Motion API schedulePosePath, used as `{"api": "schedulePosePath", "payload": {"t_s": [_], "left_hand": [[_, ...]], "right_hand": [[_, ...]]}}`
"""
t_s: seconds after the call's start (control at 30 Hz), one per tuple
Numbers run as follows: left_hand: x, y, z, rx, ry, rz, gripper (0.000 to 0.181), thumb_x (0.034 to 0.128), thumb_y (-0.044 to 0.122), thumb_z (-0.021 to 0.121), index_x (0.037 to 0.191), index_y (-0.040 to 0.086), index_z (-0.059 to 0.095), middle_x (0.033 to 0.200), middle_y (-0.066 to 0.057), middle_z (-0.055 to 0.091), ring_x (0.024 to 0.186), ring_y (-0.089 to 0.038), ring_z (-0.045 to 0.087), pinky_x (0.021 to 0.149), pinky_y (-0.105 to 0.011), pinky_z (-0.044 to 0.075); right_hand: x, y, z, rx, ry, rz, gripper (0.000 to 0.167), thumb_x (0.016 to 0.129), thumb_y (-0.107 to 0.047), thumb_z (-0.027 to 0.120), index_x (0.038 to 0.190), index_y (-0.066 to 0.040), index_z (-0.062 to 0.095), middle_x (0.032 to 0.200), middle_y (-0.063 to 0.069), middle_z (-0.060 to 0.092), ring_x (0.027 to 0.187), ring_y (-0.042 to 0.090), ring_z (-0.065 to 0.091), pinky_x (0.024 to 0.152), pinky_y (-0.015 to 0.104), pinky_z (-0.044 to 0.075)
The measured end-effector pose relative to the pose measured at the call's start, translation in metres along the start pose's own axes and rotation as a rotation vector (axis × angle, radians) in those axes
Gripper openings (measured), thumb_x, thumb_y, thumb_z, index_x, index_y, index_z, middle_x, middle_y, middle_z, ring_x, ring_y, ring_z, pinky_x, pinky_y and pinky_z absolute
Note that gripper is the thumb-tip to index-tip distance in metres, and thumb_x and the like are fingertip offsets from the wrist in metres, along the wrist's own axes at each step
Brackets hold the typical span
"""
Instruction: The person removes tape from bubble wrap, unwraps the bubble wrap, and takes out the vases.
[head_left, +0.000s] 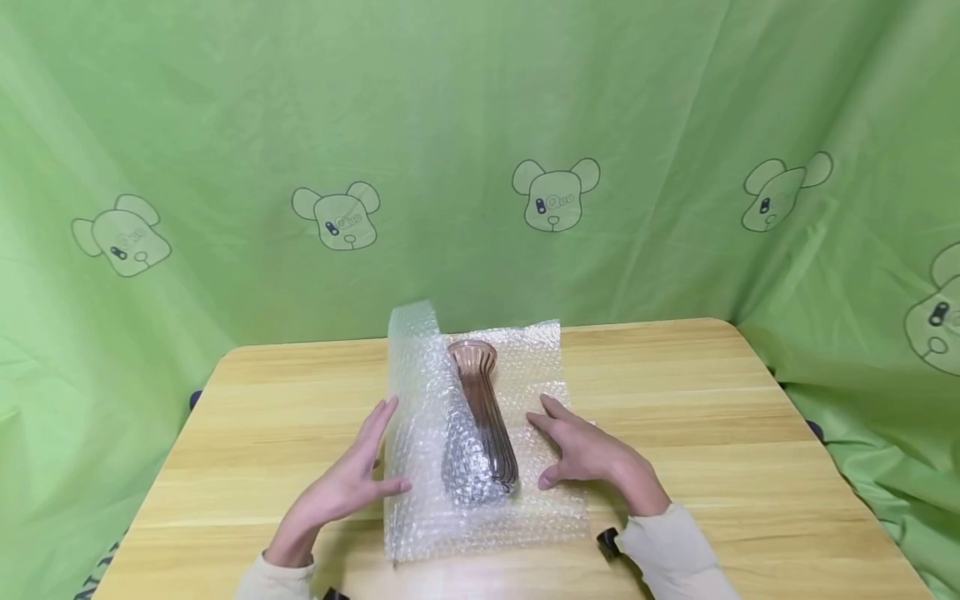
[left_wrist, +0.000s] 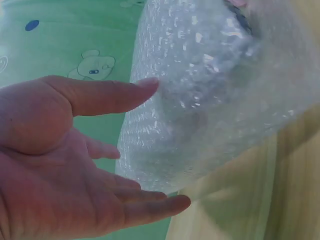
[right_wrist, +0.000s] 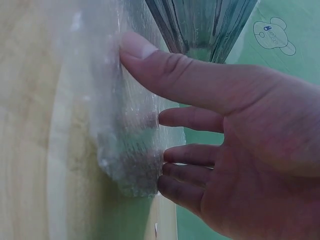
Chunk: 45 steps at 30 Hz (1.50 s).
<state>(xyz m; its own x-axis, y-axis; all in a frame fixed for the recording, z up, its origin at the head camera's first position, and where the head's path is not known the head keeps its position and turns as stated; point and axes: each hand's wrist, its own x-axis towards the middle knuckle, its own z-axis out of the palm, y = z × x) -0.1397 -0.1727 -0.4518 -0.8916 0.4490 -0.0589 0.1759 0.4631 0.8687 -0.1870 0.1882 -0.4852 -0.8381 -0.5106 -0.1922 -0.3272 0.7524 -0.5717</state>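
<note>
Glass vase: lying near-far, mouth far
Wrap: kinda flopped over vase's left side
Left hand: wide, gripping nothing
Right hand: wide too, closer, vase just left

Ribbed vase – lying, partly under bubble wrap

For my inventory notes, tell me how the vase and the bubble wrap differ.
The vase is pinkish-brown, darker toward its near end; the bubble wrap is colorless. The vase has long ribs; the bubble wrap has small bubbles. The vase lies down; the larger bubble wrap spreads beneath and partly over it. Both look shiny.
</note>
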Motion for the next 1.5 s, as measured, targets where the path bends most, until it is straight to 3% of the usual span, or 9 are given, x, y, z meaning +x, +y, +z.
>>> {"api": "schedulePosePath", "payload": {"t_s": [0.13, 0.2, 0.37, 0.5, 0.63, 0.77, 0.87, 1.03, 1.5], "left_hand": [[-0.003, -0.006, -0.004, 0.064, 0.003, -0.045, 0.113, 0.0840, 0.007, 0.081, 0.164, 0.005, 0.002, 0.166, -0.029, -0.015, 0.151, -0.051, -0.004, 0.116, -0.069, 0.015], [-0.005, -0.008, -0.007, 0.063, 0.001, -0.045, 0.112, 0.0850, 0.008, 0.081, 0.164, 0.005, 0.002, 0.166, -0.029, -0.015, 0.151, -0.052, -0.003, 0.115, -0.070, 0.020], [-0.012, -0.004, -0.013, 0.000, 0.042, 0.045, 0.102, 0.0957, 0.019, 0.073, 0.165, 0.010, -0.002, 0.169, -0.022, -0.010, 0.150, -0.054, 0.005, 0.111, -0.072, 0.028], [-0.011, 0.011, -0.006, 0.079, 0.125, 0.086, 0.093, 0.1017, 0.032, 0.065, 0.166, 0.012, 0.000, 0.170, -0.018, -0.006, 0.153, -0.048, 0.005, 0.116, -0.069, 0.020], [-0.005, 0.027, 0.011, 0.199, 0.147, 0.011, 0.099, 0.0985, 0.048, 0.065, 0.166, 0.012, 0.000, 0.169, -0.016, -0.011, 0.153, -0.046, 0.002, 0.120, -0.064, 0.012], [0.001, 0.032, 0.029, 0.250, 0.131, -0.073, 0.118, 0.0866, 0.058, 0.074, 0.165, 0.011, 0.001, 0.169, -0.016, -0.017, 0.153, -0.046, 0.003, 0.118, -0.063, 0.019], [0.003, 0.030, 0.038, 0.276, 0.154, -0.090, 0.123, 0.0804, 0.057, 0.080, 0.165, 0.008, 0.004, 0.169, -0.018, -0.015, 0.153, -0.046, 0.002, 0.118, -0.062, 0.023], [0.001, 0.023, 0.041, 0.288, 0.159, -0.085, 0.118, 0.0831, 0.056, 0.077, 0.165, 0.007, 0.007, 0.169, -0.018, -0.012, 0.154, -0.043, -0.002, 0.121, -0.060, 0.016], [-0.008, -0.004, 0.023, 0.218, 0.123, -0.127, 0.109, 0.0882, 0.050, 0.075, 0.165, 0.007, 0.010, 0.169, -0.022, -0.007, 0.152, -0.049, 0.006, 0.118, -0.066, 0.015]], "right_hand": [[0.001, 0.001, 0.002, -0.001, 0.003, -0.002, 0.102, 0.071, -0.024, 0.093, 0.154, 0.005, 0.040, 0.164, 0.035, 0.009, 0.149, 0.051, 0.021, 0.120, 0.060, 0.025], [0.001, 0.001, 0.002, -0.002, 0.002, -0.003, 0.103, 0.071, -0.024, 0.093, 0.154, 0.005, 0.039, 0.164, 0.035, 0.009, 0.149, 0.051, 0.021, 0.120, 0.061, 0.025], [0.001, 0.002, 0.003, -0.010, -0.007, 0.002, 0.103, 0.071, -0.026, 0.093, 0.154, 0.004, 0.039, 0.165, 0.034, 0.008, 0.150, 0.050, 0.020, 0.120, 0.060, 0.025], [0.000, 0.001, 0.002, -0.007, -0.004, 0.004, 0.103, 0.071, -0.026, 0.093, 0.154, 0.004, 0.040, 0.165, 0.034, 0.008, 0.150, 0.050, 0.019, 0.120, 0.060, 0.026], [-0.001, 0.001, -0.001, 0.001, 0.002, 0.006, 0.102, 0.071, -0.024, 0.093, 0.153, 0.005, 0.040, 0.164, 0.035, 0.008, 0.150, 0.050, 0.019, 0.120, 0.061, 0.025], [-0.001, 0.002, -0.001, 0.007, 0.004, 0.002, 0.102, 0.071, -0.024, 0.093, 0.153, 0.005, 0.040, 0.164, 0.035, 0.009, 0.150, 0.051, 0.020, 0.120, 0.061, 0.025], [0.000, 0.002, 0.000, 0.010, 0.002, -0.002, 0.102, 0.071, -0.024, 0.093, 0.153, 0.005, 0.040, 0.164, 0.034, 0.009, 0.150, 0.050, 0.019, 0.120, 0.061, 0.025], [0.000, 0.002, 0.001, 0.008, 0.004, 0.007, 0.102, 0.071, -0.024, 0.093, 0.153, 0.004, 0.041, 0.165, 0.034, 0.010, 0.150, 0.050, 0.019, 0.121, 0.061, 0.025], [-0.001, 0.002, 0.000, 0.010, 0.006, 0.000, 0.102, 0.070, -0.023, 0.093, 0.153, 0.006, 0.040, 0.164, 0.035, 0.009, 0.150, 0.051, 0.019, 0.120, 0.061, 0.024]]}}
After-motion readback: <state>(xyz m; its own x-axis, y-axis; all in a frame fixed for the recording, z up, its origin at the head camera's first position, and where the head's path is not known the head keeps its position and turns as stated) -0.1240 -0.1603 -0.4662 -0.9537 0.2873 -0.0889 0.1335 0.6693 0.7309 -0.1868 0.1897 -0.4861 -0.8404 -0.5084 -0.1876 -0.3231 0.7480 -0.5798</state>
